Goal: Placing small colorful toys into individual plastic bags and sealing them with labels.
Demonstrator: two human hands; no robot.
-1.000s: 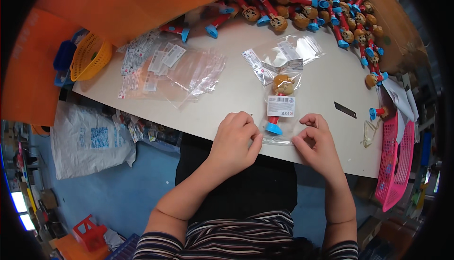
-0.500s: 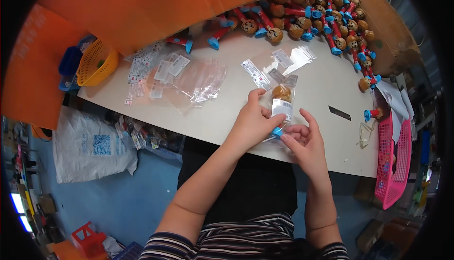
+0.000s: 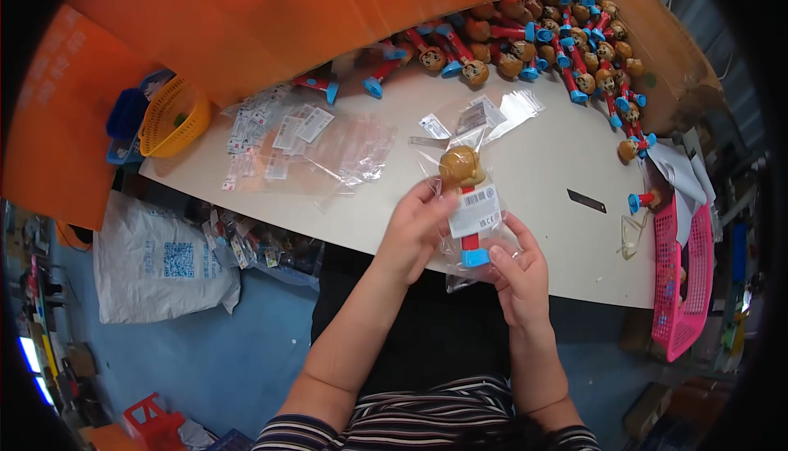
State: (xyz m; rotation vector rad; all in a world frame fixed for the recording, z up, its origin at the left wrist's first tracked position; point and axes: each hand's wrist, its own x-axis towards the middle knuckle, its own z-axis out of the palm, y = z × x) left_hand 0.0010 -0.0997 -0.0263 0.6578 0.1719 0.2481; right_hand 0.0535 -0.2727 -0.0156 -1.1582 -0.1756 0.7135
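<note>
A character-headed candy dispenser [image 3: 461, 166] with a brown head, red stem and blue foot lies inside a clear plastic bag [image 3: 497, 196] between my hands. Over its stem sits a white label [image 3: 476, 211]. My left hand [image 3: 416, 233] pinches the bag's left side below the head, its fingertips near the label and slightly blurred. At the lower right, my right hand [image 3: 523, 274] grips the bag edge beside the blue foot, thumb against the plastic. Just beyond the bagged dispenser lie clear bags with printed labels [image 3: 484, 113].
Loose dispensers [image 3: 574, 57] are heaped at the far right against cardboard. Flat clear bags [image 3: 349, 143] lie left of centre, near a yellow basket [image 3: 175, 119]. A dark blade [image 3: 587, 201] and a pink basket [image 3: 681, 287] are on the right; an orange panel [image 3: 287, 16] stands behind.
The bagged dispenser has been raised off the tabletop toward me and shows larger, its head and label more visible. My left hand has shifted down to the bag's side; my right hand has closed on its edge.
</note>
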